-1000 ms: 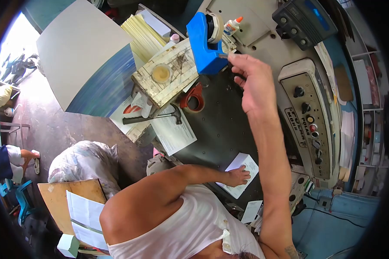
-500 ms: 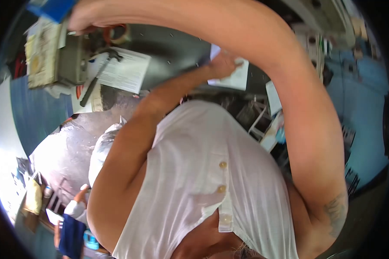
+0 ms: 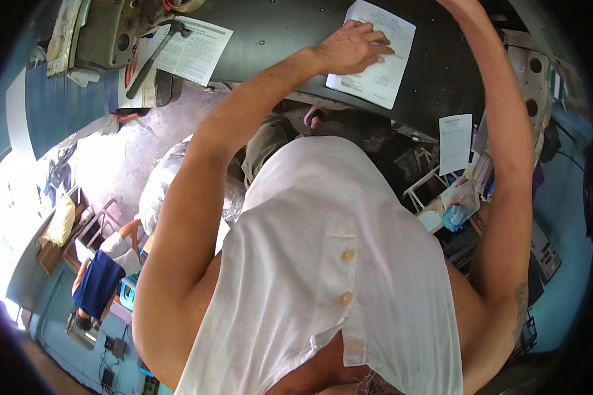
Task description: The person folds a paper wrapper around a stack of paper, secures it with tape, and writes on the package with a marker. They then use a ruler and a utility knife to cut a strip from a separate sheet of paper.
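Observation:
My left hand (image 3: 353, 49) lies on a stack of printed white sheets (image 3: 380, 74) on the dark metal table (image 3: 270, 46). Its palm is down and its fingers are a little apart, with nothing gripped. At the top edge, right of the stack, only the wrist end of my right hand (image 3: 460, 5) shows. Its fingers are outside the frame. Left of the stack, a hammer (image 3: 153, 62) lies across another printed sheet (image 3: 199, 51).
A roll of tape (image 3: 186, 5) touches the top edge beside a worn metal block (image 3: 103, 36). A printed slip (image 3: 455, 143) hangs at the table's right front. Another person (image 3: 100, 280) is at the lower left. A clear plastic bag (image 3: 157, 187) stands left of my torso.
My right arm has swung from the upper left, across the table, to the right side. My left hand remains on the stack. The view has shifted, and the stack now shows more fully.

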The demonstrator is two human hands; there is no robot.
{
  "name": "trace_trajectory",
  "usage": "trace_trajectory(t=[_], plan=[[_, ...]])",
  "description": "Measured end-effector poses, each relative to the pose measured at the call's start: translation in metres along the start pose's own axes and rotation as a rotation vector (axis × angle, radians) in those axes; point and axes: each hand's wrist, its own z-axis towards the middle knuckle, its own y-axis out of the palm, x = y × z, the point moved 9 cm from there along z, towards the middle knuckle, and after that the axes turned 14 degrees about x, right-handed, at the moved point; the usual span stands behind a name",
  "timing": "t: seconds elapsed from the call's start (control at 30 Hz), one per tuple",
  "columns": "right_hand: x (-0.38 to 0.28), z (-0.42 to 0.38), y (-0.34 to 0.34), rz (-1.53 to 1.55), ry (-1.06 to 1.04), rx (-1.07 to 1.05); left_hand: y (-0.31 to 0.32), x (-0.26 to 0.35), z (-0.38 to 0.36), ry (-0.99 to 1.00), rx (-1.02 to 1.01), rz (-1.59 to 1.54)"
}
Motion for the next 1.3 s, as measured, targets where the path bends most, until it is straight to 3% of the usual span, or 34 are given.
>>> trace_trajectory(t=[0.13,0.33,0.37,0.43,0.5,0.63,0.9,1.3], plan=[[0.06,-0.029,-0.051,0.017,0.116,0.03,0.005,-0.016,0.004,-0.206,-0.048,-0.174],[0.102,-0.056,-0.071,0.042,0.124,-0.051,0.003,-0.018,0.005,-0.211,-0.026,-0.118],[0.114,-0.06,-0.067,0.03,0.121,-0.145,0.004,-0.017,0.002,-0.214,-0.035,-0.122],[0.149,-0.067,-0.06,-0.142,-0.032,-0.249,0.001,-0.015,0.005,-0.179,-0.01,-0.125],[0.145,-0.067,-0.05,-0.197,-0.175,-0.346,-0.006,-0.006,0.004,-0.146,0.071,-0.139],[0.146,-0.062,-0.024,-0.471,-0.081,-0.49,-0.01,0.003,0.0,-0.149,0.145,-0.074],[0.166,-0.041,0.025,-0.544,-0.239,-0.627,-0.01,0.01,0.0,-0.135,0.12,-0.009],[0.172,-0.029,0.055,-0.628,-0.219,-0.76,-0.011,0.009,-0.002,-0.137,0.144,-0.023]])
